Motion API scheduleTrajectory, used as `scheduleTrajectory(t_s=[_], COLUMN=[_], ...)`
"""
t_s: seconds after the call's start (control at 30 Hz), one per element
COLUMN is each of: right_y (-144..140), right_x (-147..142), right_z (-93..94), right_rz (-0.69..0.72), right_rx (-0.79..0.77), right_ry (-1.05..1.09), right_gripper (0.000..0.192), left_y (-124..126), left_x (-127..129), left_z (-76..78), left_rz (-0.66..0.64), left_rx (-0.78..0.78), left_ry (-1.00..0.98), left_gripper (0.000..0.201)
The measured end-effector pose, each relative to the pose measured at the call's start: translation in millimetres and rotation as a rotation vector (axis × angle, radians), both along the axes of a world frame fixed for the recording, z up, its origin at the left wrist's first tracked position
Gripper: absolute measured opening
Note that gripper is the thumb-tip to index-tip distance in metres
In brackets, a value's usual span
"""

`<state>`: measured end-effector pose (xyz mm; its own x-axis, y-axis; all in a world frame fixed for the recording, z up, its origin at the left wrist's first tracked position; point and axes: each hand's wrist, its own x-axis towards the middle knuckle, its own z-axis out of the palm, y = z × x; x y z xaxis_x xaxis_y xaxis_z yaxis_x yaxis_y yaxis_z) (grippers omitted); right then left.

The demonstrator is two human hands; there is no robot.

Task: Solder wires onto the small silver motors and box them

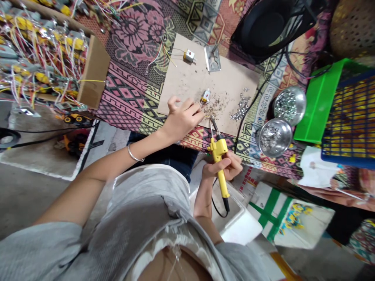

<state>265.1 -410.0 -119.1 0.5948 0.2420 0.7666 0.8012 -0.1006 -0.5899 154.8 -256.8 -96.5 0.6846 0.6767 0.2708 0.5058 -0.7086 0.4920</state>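
Observation:
My right hand is closed around a yellow soldering iron that has a thin metal tube beside its dark tip. That tip points at the board near the fingertips of my left hand. The left fingers are pinched together; what lies between them is too small to make out. Just beyond them a small white motor with a yellow end rests on the brown board. A second small motor, with wires, lies farther back, next to a bent metal bracket.
Small metal parts are heaped on the board's right side. Two metal bowls of parts stand beside a green bin and a blue basket. A cardboard box of wired motors is at left. A black cable crosses the patterned cloth.

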Motion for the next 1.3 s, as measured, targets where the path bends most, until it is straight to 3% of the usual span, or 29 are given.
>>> scheduleTrajectory(t_s=[0.9,1.3], right_y=[-1.1,6.0], right_x=[1.4,-2.3], right_z=[1.6,-4.9], right_rz=[0.008,-0.076], right_rx=[-0.074,0.061], right_ry=[-0.033,0.005], right_gripper=[0.01,0.011], left_y=[-0.3,-0.1], left_x=[0.1,0.0], left_z=[0.0,-1.6], left_rz=[0.006,-0.007], left_rx=[-0.002,0.061], left_ry=[-0.012,-0.021], left_gripper=[0.029,0.031])
